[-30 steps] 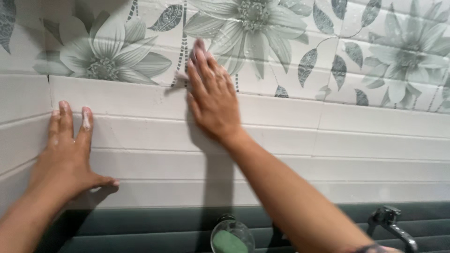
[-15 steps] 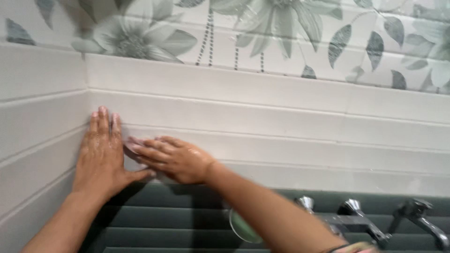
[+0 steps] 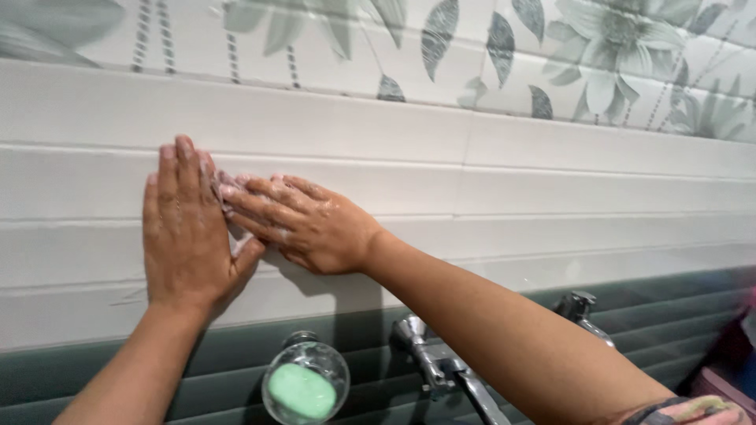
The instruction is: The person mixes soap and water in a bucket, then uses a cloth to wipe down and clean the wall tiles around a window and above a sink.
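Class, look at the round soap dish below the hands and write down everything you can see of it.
The soap dish is a round, clear, glassy-looking bowl with a thin rim. It sits against the dark green ribbed tiles, seemingly on a small metal fitting at its top edge. Inside lies an oval, pale green bar of soap, which looks smooth and whole. Neither hand touches the dish: the left hand rests flat on the white tiles above, and a chrome tap stands just beside it.
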